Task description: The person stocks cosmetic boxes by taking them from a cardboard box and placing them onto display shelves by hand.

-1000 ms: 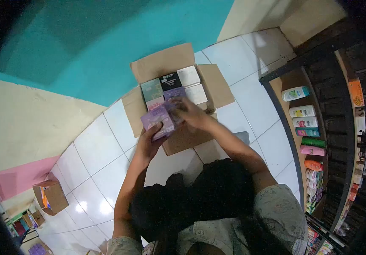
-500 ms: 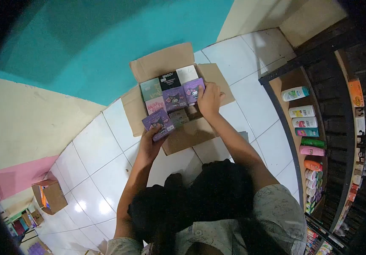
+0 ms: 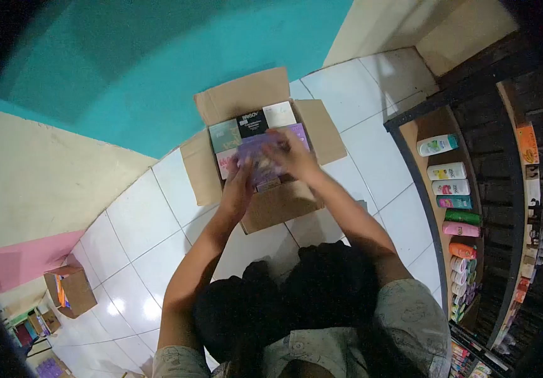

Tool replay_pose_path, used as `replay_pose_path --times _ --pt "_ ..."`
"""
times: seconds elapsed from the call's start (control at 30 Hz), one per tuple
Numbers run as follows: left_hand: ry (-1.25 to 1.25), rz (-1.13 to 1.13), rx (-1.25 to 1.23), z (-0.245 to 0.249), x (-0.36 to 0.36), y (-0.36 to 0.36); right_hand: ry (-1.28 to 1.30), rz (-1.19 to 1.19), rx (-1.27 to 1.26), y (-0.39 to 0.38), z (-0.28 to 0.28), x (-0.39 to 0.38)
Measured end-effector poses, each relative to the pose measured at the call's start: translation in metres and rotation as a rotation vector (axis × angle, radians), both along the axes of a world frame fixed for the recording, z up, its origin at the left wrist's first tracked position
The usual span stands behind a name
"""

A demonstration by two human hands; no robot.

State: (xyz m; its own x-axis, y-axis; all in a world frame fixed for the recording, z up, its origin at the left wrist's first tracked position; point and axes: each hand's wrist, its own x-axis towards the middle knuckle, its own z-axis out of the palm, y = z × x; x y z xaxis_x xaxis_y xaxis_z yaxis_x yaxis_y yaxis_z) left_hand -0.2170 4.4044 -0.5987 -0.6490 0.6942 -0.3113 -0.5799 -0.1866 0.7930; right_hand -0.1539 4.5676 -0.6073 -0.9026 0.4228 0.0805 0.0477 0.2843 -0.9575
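An open cardboard box [image 3: 243,94] stands on the floor with its flaps folded out, packed with small boxes. My left hand [image 3: 238,189] is closed on a small purple box [image 3: 252,153], blurred by motion, over the middle of the carton. My right hand [image 3: 298,159] reaches across from the right with its fingers over the same purple box, and they are smeared. Another purple box [image 3: 298,131] shows behind the right hand. Around them sit a black box [image 3: 252,123], a white box [image 3: 279,114], a green box [image 3: 225,135] and a pink box [image 3: 224,162].
White floor tiles [image 3: 152,220] surround the carton, and a teal wall [image 3: 177,69] rises behind it. To the right, a shelf unit [image 3: 419,170] holds several bottles [image 3: 451,188]. A smaller cardboard box [image 3: 77,293] stands at the lower left.
My left hand has carried the purple box from the carton's near left edge up and right over its middle. My right hand has left the purple box at the right and moved left.
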Motion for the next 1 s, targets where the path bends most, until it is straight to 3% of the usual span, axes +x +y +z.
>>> replay_pose_path --times 0.03,0.13,0.23,0.27,0.33,0.4,0.5,0.63,0.73,0.83,0.93,1.0 --pt "0.040 0.043 -0.040 -0.006 -0.003 0.008 0.021 -0.056 -0.037 0.021 -0.010 -0.010" --pt "1.028 -0.163 -0.380 -0.008 -0.009 0.024 0.007 -0.268 -0.102 0.083 -0.003 -0.041" --pt "1.843 -0.451 -0.644 -0.022 -0.013 0.041 -0.024 -0.236 0.143 0.120 -0.041 -0.065" --pt "1.908 -0.491 -0.642 -0.030 -0.016 0.044 -0.134 -0.229 0.165 0.110 -0.019 -0.061" --pt "2.028 -0.577 -0.641 -0.044 -0.021 0.047 -0.113 -0.269 0.216 0.100 -0.025 -0.063" --pt "1.995 -0.644 -0.664 -0.033 -0.023 0.048 -0.021 -0.352 0.322 0.097 -0.050 -0.072" --pt "2.068 -0.596 -0.722 -0.049 -0.020 0.052 -0.215 -0.519 0.879 0.077 -0.032 -0.065" --pt "2.057 -0.626 -0.764 -0.046 -0.019 0.055 -0.182 -0.495 0.564 0.081 -0.050 -0.071" --pt "2.002 -0.623 -0.715 -0.043 -0.020 0.056 -0.150 -0.501 0.488 0.079 -0.048 -0.070" --pt "1.807 -0.540 -0.552 -0.042 -0.024 0.051 0.054 -0.414 0.536 0.068 -0.037 -0.054" --pt "1.692 -0.510 -0.531 -0.028 -0.031 0.036 -0.130 -0.090 0.949 0.036 -0.016 -0.026" --pt "1.652 -0.442 -0.567 -0.019 -0.036 0.018 -0.230 -0.023 0.974 0.033 -0.014 -0.020"
